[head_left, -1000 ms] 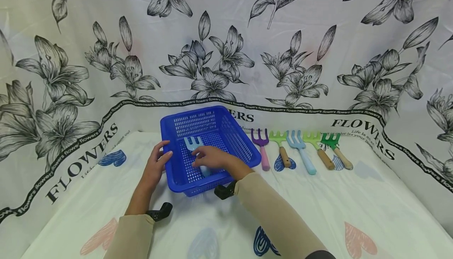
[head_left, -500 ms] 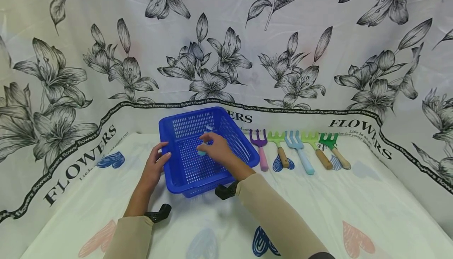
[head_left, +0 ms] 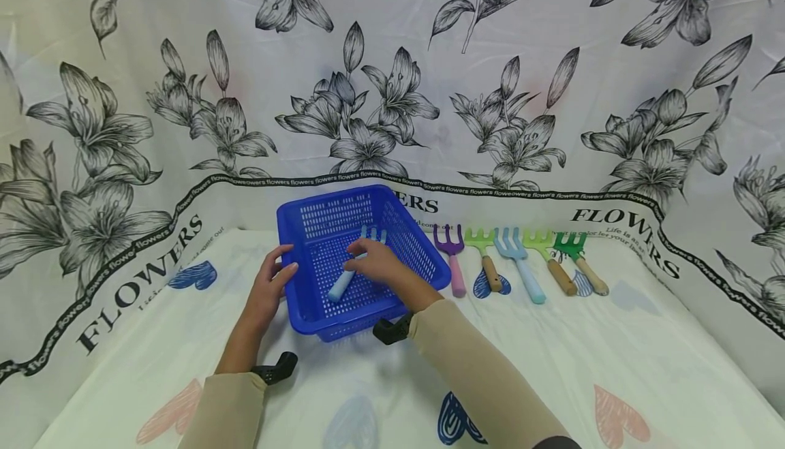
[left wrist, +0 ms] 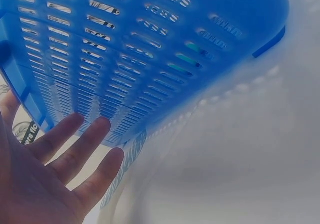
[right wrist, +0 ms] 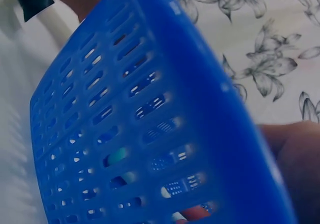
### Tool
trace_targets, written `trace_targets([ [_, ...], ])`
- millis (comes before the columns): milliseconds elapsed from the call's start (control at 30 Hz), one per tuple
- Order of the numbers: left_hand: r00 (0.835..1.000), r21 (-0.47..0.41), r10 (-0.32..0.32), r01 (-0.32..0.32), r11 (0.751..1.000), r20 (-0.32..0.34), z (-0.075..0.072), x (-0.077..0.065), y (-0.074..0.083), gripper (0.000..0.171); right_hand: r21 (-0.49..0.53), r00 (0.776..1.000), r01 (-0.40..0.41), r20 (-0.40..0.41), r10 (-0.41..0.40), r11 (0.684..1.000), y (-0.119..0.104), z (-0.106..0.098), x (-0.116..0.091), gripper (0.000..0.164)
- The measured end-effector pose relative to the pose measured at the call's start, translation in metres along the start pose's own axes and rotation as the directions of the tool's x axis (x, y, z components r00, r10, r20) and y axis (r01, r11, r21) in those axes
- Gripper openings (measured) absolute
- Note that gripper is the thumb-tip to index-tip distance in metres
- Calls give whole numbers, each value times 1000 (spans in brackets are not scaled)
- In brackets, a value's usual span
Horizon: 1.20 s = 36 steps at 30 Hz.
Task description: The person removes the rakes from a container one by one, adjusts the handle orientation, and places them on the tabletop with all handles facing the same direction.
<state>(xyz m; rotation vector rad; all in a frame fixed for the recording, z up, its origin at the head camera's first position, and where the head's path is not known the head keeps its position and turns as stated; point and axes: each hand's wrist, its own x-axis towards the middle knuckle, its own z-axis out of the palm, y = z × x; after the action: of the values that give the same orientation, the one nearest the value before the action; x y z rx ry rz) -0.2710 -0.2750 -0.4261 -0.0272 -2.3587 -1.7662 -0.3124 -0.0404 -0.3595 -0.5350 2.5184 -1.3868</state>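
Observation:
A light blue hand fork (head_left: 341, 287) lies slantwise inside a blue plastic basket (head_left: 423, 238), its handle toward the near left and its tines toward the back right. Reaching over the basket's near right side, my right hand (head_left: 375, 262) pinches the fork around its middle and hides part of it. My left hand (head_left: 272, 279) holds the basket's left rim, thumb and forefinger at the edge. Beneath the rim, the left wrist view shows the other fingers (left wrist: 102, 129) against the slotted outer wall. In the right wrist view the basket wall (right wrist: 215, 114) covers most of the picture.
Right of the basket stretches a row of garden hand forks: purple (head_left: 454, 268) with a pink handle, green (head_left: 484, 258), light blue (head_left: 524, 272), lime (head_left: 555, 265) and dark green (head_left: 582, 265). A flowered cloth (head_left: 368, 95) hangs behind the white sheet (head_left: 503, 353).
The fork in the basket has turned: its tines pointed to the back left and now point to the back right. My right hand shifted slightly right; my left hand stayed at the rim.

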Motion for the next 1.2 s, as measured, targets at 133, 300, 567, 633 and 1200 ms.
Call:
trace_targets([
  [133,1000,3,1,-1,1000,2,0,1,2,61,-92,993,36,112,-25,995,-2,2,0,41],
  [300,1000,-2,20,-20,1000,-3,-1,2,4,59,-172,978,74,204,-38,982,-4,5,5,45],
  [567,1000,-3,12,-12,1000,-6,-1,1,4,61,-180,955,92,295,-35,979,-7,9,8,48],
  [633,1000,-6,8,-8,1000,-3,0,0,3,61,-172,949,90,314,-32,981,-7,11,8,49],
  [1200,1000,-7,18,-18,1000,-11,2,-1,1,61,-290,877,75,474,75,954,1,14,6,50],
])
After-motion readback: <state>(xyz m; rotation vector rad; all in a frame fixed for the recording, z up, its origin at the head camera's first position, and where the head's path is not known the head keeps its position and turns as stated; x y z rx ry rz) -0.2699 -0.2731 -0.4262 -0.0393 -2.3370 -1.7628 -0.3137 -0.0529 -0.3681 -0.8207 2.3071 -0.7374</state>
